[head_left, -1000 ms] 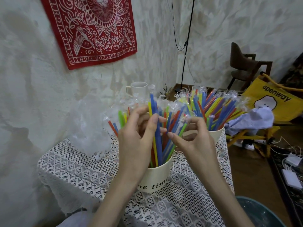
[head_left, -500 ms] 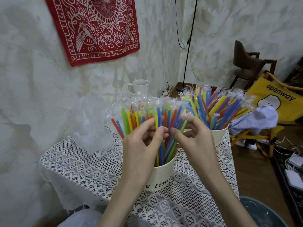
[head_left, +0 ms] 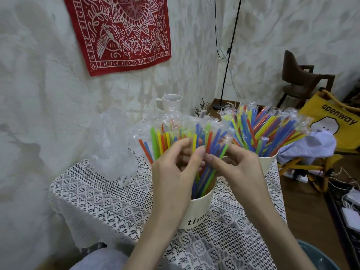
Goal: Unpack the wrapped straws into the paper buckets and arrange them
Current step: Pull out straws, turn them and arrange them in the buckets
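Two cream paper buckets stand on a lace-covered table. The near bucket holds a fan of coloured wrapped straws. My left hand and my right hand meet over its mouth, fingers curled in among the straws, thumbs nearly touching. The left hand's fingers pinch straws in the middle of the bunch; the right hand's fingers are curled round straws on the bunch's right side. The far bucket, behind and to the right, is packed with more wrapped straws.
An empty clear plastic bag stands at the table's left. A white mug sits at the back near the wall. To the right are a yellow tote, a brown chair, floor cables and a lamp pole.
Both hands have come closer together over the near bucket. The tall blue straw that stood above the bunch has sunk level with the others.
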